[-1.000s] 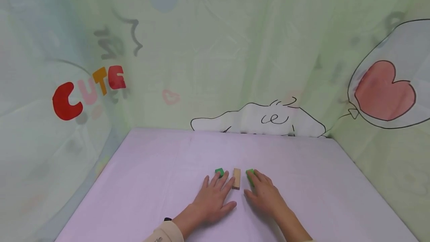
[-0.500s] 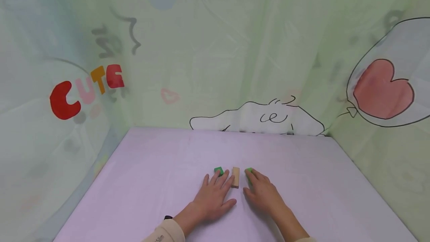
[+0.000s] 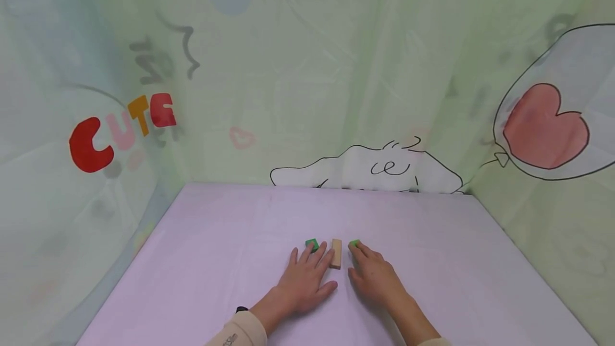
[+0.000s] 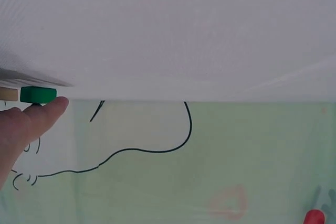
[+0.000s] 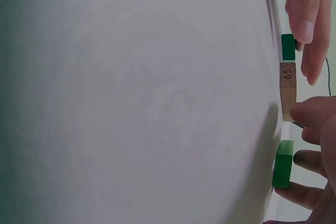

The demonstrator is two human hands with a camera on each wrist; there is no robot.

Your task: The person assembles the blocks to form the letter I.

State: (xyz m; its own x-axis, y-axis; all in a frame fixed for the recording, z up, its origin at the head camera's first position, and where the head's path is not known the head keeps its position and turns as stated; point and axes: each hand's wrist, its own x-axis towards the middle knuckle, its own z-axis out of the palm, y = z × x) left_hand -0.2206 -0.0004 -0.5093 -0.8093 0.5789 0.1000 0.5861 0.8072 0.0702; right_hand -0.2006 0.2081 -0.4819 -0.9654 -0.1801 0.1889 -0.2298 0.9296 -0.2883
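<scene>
My left hand [image 3: 304,283] is spread low over the lilac table, its fingertips at a dark green block [image 3: 312,242]. The index finger lies along the left side of a plain wooden block [image 3: 337,253], which bears the digits "65" on its end [image 5: 287,74] in the right wrist view. Over a lighter green block [image 3: 354,242] lies my right hand [image 3: 377,277], covering most of it in the head view. In the right wrist view its fingertips touch that green block [image 5: 283,165] at the top and outer end, while the thumb [image 5: 310,112] stands apart from it.
The lilac tabletop [image 3: 230,228] spreads around the blocks. A printed cloth backdrop [image 3: 307,79] rises behind it and on both sides. Beige cuffs show on both forearms, and a black band [image 3: 242,309] on the left wrist.
My right fingers have slid leftward over the lighter green block and now hide more of it. The left hand keeps its place; the head view has shifted slightly.
</scene>
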